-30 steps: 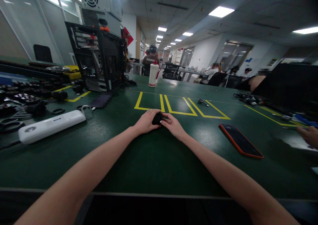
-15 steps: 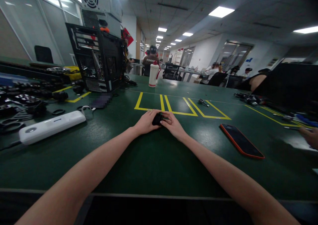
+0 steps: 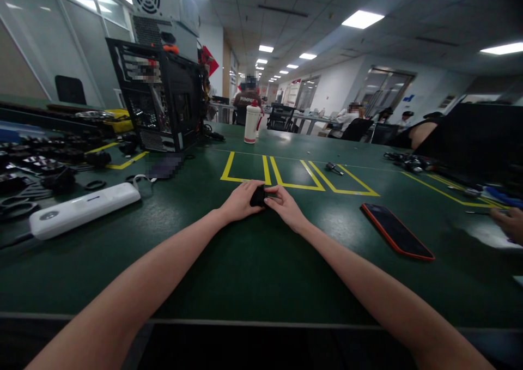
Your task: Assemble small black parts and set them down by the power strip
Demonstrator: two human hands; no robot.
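Green tabletop (image 3: 261, 283), left hand (image 3: 240, 201) gripping black part (image 3: 257, 196), right hand (image 3: 285, 206) pinching its edge: looks mid-handling, so I'd keep both steady next

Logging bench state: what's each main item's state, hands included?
Left hand: fingers closed on black part
Right hand: fingers touching it; pinch unclear
Black part: held, partly hidden
Phone: flat, screen dark
White bottle: upright
White device: lying flat, black cable attached
Computer case: standing, interior exposed
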